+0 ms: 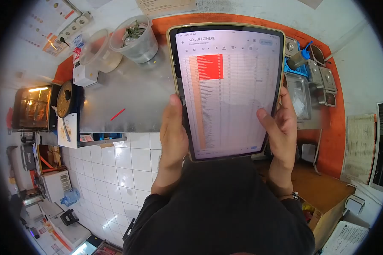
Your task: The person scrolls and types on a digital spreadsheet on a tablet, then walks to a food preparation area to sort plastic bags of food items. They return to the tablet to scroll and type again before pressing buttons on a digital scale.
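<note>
A tablet in a pale-edged case is held upright in front of me. Its lit screen shows a spreadsheet headed "SO JULI CINERE", with a red block of rows near the top left and an orange column below. My left hand grips the left edge, thumb along the frame and the other fingers hidden behind. On the opposite edge, my right hand holds the tablet too, its thumb lying over the screen's right part.
Behind the tablet runs a steel counter bearing a red stick and clear plastic tubs. Metal containers and a clear tray stand at right. Left are a cutting board and a lit display cabinet.
</note>
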Motion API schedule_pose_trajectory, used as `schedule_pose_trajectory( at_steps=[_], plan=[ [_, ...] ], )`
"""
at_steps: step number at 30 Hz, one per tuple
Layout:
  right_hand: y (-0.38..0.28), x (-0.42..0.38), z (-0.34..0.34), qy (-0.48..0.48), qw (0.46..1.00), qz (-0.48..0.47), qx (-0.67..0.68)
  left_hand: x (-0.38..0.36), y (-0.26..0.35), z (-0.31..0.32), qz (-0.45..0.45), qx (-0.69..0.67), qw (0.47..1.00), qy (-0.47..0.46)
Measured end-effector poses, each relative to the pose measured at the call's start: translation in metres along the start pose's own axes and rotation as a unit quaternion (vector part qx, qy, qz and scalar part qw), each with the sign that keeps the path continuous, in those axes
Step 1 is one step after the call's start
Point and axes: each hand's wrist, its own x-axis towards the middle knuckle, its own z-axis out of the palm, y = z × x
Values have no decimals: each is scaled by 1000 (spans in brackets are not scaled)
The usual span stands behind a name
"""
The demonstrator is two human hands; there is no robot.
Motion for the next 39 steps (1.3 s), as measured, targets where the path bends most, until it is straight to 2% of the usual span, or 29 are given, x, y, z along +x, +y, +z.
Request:
schedule_pose_trajectory(
  at_steps=[7, 10, 15, 22, 24, 34, 39],
  plan=[
    [0, -4, 14, 0, 999, -32, -42, -6, 3, -8, 24, -10, 1000, -15],
    [-1, -3, 20, 39, 998, -45, -11, -11, 4, -11, 0, -24, 999, -29],
    [1, -8, 19, 36, 997, -48, -41, -18, 4, -12, -30, 27, 999, 27],
    [8, -29, 21, -4, 999, -7, -35, -13, 6, -20, -40, 8, 999, 12],
    [11, -35, 24, 29, 999, 18, -27, -12, 5, -22, -40, 0, 999, -1],
    [11, -35, 27, 45, 999, 23, -13, -11, 0, -21, -45, -34, 998, 38],
    [13, -29, 26, 37, 998, 47, -14, -12, 5, -23, -10, -2, 1000, 4]
  ],
)
